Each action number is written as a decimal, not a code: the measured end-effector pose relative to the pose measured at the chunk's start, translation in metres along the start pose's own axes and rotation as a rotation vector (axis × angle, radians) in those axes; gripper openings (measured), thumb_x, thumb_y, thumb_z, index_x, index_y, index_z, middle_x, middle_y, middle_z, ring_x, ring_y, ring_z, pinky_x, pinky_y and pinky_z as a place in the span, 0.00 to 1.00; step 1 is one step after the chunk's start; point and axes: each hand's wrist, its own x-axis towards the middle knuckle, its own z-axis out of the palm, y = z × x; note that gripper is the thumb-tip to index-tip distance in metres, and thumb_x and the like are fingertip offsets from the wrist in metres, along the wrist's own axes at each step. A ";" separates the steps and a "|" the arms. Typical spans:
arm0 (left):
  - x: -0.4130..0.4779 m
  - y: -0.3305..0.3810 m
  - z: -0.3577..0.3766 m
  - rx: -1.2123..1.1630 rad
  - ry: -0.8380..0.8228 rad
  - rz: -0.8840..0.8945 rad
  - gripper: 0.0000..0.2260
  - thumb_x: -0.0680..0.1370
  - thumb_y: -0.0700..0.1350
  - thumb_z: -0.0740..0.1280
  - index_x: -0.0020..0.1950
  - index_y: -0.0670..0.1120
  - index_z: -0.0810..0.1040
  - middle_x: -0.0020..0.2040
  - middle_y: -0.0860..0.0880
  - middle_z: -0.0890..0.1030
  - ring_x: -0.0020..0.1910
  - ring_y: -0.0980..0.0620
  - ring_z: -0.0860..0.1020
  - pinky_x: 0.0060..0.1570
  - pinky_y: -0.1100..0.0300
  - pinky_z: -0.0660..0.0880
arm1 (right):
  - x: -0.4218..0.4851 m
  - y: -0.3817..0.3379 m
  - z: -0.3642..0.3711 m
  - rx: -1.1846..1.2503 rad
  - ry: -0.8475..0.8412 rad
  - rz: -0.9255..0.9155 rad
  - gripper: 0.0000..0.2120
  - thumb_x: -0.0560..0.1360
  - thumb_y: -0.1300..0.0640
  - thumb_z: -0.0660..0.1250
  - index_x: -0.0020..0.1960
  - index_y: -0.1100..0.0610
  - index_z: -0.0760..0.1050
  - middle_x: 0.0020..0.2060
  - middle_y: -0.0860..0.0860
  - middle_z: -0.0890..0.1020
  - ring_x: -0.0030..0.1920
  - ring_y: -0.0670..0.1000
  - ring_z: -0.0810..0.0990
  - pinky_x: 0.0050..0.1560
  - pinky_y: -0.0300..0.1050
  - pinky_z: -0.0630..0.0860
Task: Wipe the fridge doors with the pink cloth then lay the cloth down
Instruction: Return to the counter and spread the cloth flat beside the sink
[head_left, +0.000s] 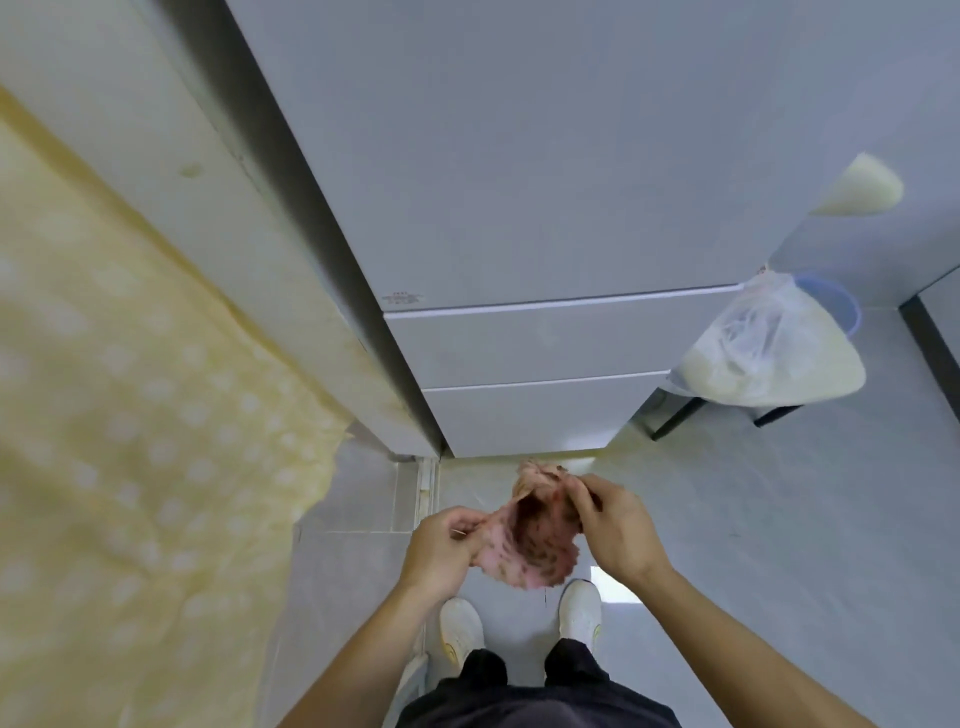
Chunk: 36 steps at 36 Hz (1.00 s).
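I stand facing a white fridge (519, 182) with a tall upper door and two drawer fronts (530, 343) below it. Both of my hands hold a pink cloth (530, 535) with dark specks out in front of me, above my shoes and just before the fridge's foot. My left hand (441, 551) pinches its left edge. My right hand (613, 525) pinches its upper right edge. The cloth hangs crumpled and partly spread between them, apart from the fridge.
A yellow dotted curtain (130, 415) hangs at the left beside a pale wall panel. To the right of the fridge, a clear plastic bag (763, 338) hangs over a blue bucket (841, 306) and a dark stand. Grey floor tiles lie underfoot.
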 end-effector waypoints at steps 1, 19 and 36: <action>0.001 0.000 -0.003 0.024 -0.001 0.011 0.03 0.79 0.42 0.75 0.50 0.50 0.87 0.46 0.53 0.87 0.44 0.54 0.86 0.48 0.55 0.85 | -0.001 -0.003 -0.004 0.036 0.011 -0.001 0.18 0.87 0.50 0.61 0.38 0.45 0.75 0.31 0.43 0.81 0.34 0.42 0.80 0.35 0.32 0.72; 0.038 0.023 -0.031 0.360 -0.243 0.087 0.05 0.82 0.47 0.68 0.56 0.54 0.82 0.51 0.53 0.85 0.48 0.56 0.83 0.55 0.56 0.80 | -0.063 -0.077 -0.045 0.576 0.278 0.113 0.20 0.87 0.45 0.56 0.52 0.61 0.76 0.41 0.51 0.89 0.44 0.56 0.87 0.46 0.45 0.82; 0.004 0.112 0.042 -0.018 -0.284 0.218 0.09 0.85 0.44 0.66 0.54 0.49 0.87 0.46 0.48 0.87 0.48 0.47 0.85 0.50 0.54 0.80 | -0.135 0.007 -0.103 0.848 0.610 0.350 0.17 0.86 0.57 0.61 0.47 0.71 0.73 0.22 0.49 0.78 0.25 0.45 0.77 0.30 0.46 0.70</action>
